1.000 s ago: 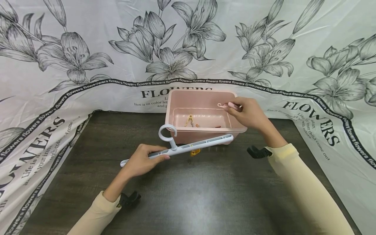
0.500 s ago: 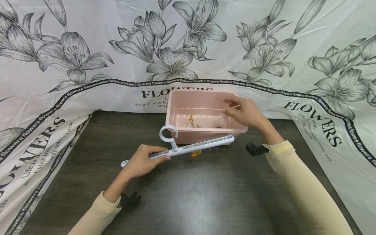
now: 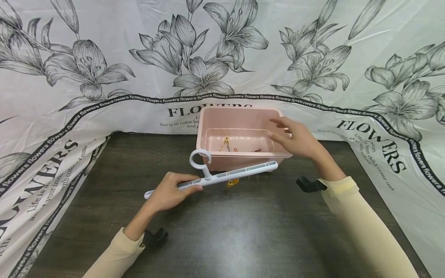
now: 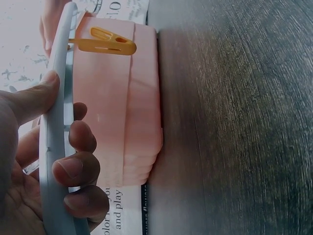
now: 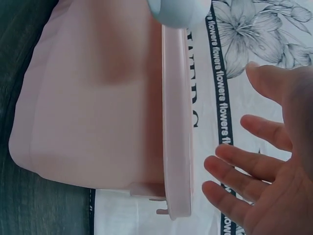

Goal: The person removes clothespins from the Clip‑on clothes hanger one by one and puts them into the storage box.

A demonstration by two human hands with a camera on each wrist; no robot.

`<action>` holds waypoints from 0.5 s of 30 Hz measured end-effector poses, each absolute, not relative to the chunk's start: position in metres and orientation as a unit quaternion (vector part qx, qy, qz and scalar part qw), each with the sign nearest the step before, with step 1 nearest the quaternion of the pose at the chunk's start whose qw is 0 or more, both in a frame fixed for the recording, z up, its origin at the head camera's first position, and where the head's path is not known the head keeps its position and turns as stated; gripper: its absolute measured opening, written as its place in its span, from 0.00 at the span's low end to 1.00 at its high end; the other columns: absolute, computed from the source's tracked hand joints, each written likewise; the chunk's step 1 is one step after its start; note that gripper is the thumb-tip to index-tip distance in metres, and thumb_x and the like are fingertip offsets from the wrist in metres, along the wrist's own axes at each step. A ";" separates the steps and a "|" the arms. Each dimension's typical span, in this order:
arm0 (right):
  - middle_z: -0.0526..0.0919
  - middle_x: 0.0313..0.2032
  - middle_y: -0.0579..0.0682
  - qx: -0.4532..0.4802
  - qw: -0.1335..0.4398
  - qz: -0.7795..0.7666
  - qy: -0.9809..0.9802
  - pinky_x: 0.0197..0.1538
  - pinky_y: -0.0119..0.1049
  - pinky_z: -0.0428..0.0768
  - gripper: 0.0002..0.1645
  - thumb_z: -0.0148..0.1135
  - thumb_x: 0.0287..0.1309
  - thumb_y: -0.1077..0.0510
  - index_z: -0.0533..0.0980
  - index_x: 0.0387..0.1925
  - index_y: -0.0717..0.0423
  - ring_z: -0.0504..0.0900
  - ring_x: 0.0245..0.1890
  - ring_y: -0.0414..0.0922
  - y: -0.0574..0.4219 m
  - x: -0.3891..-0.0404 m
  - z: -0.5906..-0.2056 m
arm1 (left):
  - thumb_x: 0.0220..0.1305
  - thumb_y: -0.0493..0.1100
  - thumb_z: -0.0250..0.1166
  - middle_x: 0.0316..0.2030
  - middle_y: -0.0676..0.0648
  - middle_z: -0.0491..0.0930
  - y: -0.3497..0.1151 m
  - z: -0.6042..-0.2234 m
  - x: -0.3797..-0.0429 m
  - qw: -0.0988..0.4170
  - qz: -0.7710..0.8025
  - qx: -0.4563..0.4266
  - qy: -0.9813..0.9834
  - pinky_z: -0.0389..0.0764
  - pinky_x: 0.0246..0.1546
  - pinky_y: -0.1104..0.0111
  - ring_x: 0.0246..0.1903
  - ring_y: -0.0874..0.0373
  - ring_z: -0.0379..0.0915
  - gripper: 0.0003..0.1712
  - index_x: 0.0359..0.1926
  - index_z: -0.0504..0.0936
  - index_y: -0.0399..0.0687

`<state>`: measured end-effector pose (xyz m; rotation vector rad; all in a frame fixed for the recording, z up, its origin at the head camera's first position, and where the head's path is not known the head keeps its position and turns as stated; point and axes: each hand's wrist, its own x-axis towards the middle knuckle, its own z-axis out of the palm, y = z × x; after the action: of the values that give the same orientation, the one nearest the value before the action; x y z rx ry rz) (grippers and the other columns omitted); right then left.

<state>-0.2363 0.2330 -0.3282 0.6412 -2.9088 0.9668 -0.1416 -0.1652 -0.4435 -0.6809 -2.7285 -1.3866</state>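
My left hand [image 3: 171, 191] grips a pale blue clothes hanger [image 3: 222, 177] left of its hook, curled fingers on one side and thumb on the other in the left wrist view. From the hanger's bar dangles a yellow clothes clip [image 4: 110, 45], in front of the pink plastic bin [image 3: 243, 154]. Over the bin's right end is my right hand [image 3: 295, 137], fingers spread with nothing between them, as the right wrist view also shows. Inside the bin lie a gold-coloured clip [image 3: 226, 144], a small orange ring-like piece [image 3: 235, 150] and a reddish piece [image 3: 258, 150], partly hidden by the front rim.
The bin stands at the back of a dark wood-grain table [image 3: 222, 231]. A white curtain [image 3: 139, 112] printed with flowers and lettering rises behind and along both sides. Black wrist mounts [image 3: 310, 184] stick out from both sleeves.
One second ago my right hand pinched a pink clip with a hook over the bin; it has let go, and the clip is out of sight. My left hand and the hanger barely moved.
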 end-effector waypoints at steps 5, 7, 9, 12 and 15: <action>0.72 0.71 0.57 0.201 0.015 0.315 -0.928 0.69 0.60 0.70 0.34 0.61 0.73 0.45 0.67 0.74 0.48 0.71 0.70 0.61 0.238 -0.224 -0.330 | 0.59 0.54 0.76 0.30 0.59 0.87 -0.164 -0.444 -0.142 0.002 -0.447 -0.218 -0.868 0.77 0.29 0.71 0.25 0.65 0.74 0.17 0.48 0.91 0.56; 0.73 0.70 0.56 0.202 0.022 0.321 -0.925 0.68 0.60 0.70 0.34 0.61 0.72 0.45 0.67 0.74 0.46 0.72 0.68 0.61 0.239 -0.219 -0.331 | 0.60 0.54 0.76 0.30 0.59 0.87 -0.164 -0.444 -0.142 0.001 -0.447 -0.220 -0.867 0.77 0.29 0.71 0.25 0.65 0.74 0.17 0.48 0.91 0.56; 0.74 0.70 0.56 0.206 0.029 0.325 -0.923 0.67 0.61 0.71 0.33 0.62 0.72 0.45 0.68 0.74 0.45 0.73 0.68 0.61 0.240 -0.214 -0.332 | 0.60 0.55 0.76 0.30 0.59 0.87 -0.164 -0.444 -0.142 0.000 -0.447 -0.220 -0.867 0.76 0.29 0.71 0.25 0.65 0.74 0.17 0.48 0.91 0.56; 0.75 0.69 0.56 0.212 0.039 0.323 -0.921 0.67 0.61 0.71 0.33 0.63 0.71 0.46 0.68 0.73 0.45 0.74 0.67 0.60 0.239 -0.209 -0.334 | 0.60 0.55 0.76 0.30 0.60 0.87 -0.165 -0.443 -0.141 -0.002 -0.445 -0.218 -0.869 0.76 0.29 0.71 0.25 0.65 0.74 0.18 0.48 0.91 0.56; 0.76 0.68 0.56 0.217 0.050 0.316 -0.922 0.67 0.60 0.72 0.34 0.64 0.70 0.46 0.68 0.73 0.46 0.75 0.67 0.59 0.238 -0.204 -0.334 | 0.59 0.55 0.76 0.31 0.59 0.87 -0.166 -0.442 -0.141 0.000 -0.445 -0.214 -0.869 0.76 0.29 0.71 0.26 0.64 0.74 0.18 0.48 0.91 0.56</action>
<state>-0.2037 0.2380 -0.3345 0.6602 -2.8079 0.9626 -0.1413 -0.1657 -0.4420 -0.6731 -2.7318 -1.4000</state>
